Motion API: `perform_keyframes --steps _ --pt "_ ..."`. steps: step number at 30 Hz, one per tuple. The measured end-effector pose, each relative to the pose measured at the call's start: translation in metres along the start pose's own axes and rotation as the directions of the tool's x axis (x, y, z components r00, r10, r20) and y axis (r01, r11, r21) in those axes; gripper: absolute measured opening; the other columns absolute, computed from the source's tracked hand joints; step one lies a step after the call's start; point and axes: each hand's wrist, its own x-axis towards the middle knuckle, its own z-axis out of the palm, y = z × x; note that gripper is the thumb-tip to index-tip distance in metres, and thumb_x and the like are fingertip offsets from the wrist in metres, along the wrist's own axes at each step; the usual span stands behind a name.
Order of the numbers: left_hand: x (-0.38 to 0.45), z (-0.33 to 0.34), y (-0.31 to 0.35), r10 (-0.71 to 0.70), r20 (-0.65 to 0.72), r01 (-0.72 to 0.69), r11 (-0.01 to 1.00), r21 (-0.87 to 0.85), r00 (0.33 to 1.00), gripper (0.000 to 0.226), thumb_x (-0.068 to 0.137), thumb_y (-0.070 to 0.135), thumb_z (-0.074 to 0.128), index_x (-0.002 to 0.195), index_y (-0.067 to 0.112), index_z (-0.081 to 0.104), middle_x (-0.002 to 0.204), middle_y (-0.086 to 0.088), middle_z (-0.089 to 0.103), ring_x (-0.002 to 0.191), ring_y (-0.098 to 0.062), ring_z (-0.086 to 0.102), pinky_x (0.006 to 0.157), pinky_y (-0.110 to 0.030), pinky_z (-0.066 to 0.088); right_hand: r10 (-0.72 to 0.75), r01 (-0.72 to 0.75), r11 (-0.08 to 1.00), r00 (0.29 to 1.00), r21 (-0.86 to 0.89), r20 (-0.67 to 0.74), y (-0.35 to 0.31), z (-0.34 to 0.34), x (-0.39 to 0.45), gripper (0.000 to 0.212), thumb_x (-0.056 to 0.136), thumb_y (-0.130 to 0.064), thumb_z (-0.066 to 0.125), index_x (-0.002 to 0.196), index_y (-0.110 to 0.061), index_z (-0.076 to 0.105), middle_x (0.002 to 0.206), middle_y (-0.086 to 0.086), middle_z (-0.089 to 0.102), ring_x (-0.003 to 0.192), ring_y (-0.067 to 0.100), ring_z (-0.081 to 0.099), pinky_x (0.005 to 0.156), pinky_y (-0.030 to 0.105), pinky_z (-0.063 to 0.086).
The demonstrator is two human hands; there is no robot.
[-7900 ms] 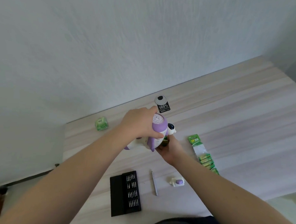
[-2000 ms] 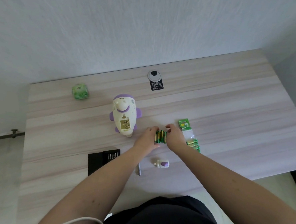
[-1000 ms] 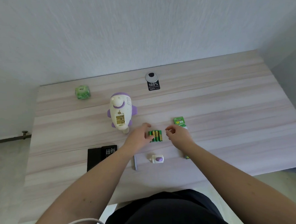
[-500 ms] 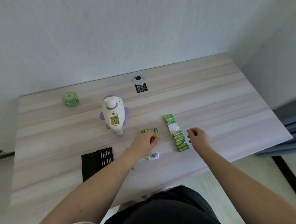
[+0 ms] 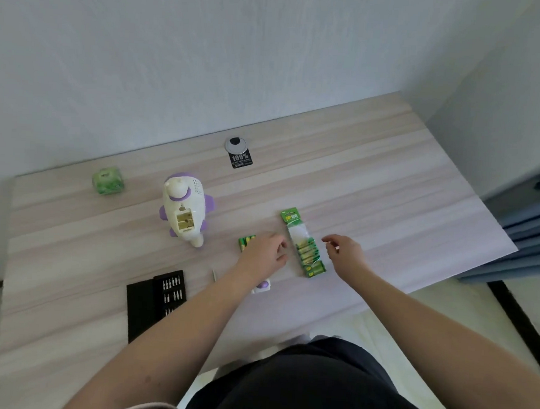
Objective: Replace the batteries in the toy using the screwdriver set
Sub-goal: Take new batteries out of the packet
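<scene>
Flanking the battery pack (image 5: 304, 244), whose long axis runs away from the person: right hand (image 5: 343, 251) just right of it, loosely curled, empty; left hand (image 5: 266, 248) just left, relaxed, beside loose batteries (image 5: 245, 242) (count unclear); one toy (image 5: 184, 211) farther left, compartment open; one screwdriver set (image 5: 155, 298).

- White-and-purple plastic toy (image 5: 184, 210) lies on the pale wood-grain table (image 5: 373, 191), left of centre.
- Green cube-shaped object (image 5: 108, 180): left of toy, near back edge.
- Round grey cable grommet (image 5: 235, 144) with black label: behind toy, to its right.
- Loose green batteries (image 5: 245, 242): right of toy, partly under left hand (image 5: 267, 251).
- Green blister pack of batteries (image 5: 304, 244): between left hand and right hand (image 5: 343, 251).
- Black screwdriver bit case (image 5: 153, 301): near front edge, left of the left forearm.
</scene>
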Motion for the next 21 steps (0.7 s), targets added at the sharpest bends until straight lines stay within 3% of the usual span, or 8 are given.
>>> perform_keyframes --steps 5,11,21 --pt "0.017 0.024 0.022 -0.037 0.082 0.037 0.999 0.0 0.996 0.027 0.087 0.019 0.067 0.111 0.009 0.059 0.108 -0.011 0.061 0.101 -0.03 0.056 0.084 -0.038 0.041 -0.179 0.192 0.97 0.979 -0.151 0.098 0.002 -0.005 0.026 0.027 0.098 -0.022 0.048 0.121 -0.022 0.063 0.114 0.002 0.059 0.099 0.022 0.061 0.08 0.029 0.045" --pt "0.027 0.043 0.034 -0.176 0.086 0.16 0.973 0.164 0.981 0.066 0.078 0.041 0.075 0.129 0.015 0.041 0.13 -0.006 0.05 0.119 -0.026 0.049 0.098 -0.037 0.039 -0.222 0.357 0.862 0.905 -0.36 0.364 0.007 -0.006 0.043 0.04 0.095 -0.031 0.053 0.133 -0.025 0.047 0.129 0.003 0.046 0.105 0.029 0.06 0.082 0.04 0.051" --pt "0.034 0.052 0.038 -0.232 0.063 0.217 0.959 0.182 0.971 0.083 0.073 0.042 0.08 0.137 0.013 0.035 0.136 -0.008 0.046 0.124 -0.026 0.047 0.102 -0.037 0.037 -0.34 0.534 0.755 0.815 -0.38 0.469 0.007 -0.013 0.052 0.053 0.089 -0.036 0.064 0.133 -0.018 0.042 0.129 0.003 0.045 0.103 0.028 0.06 0.072 0.034 0.043"
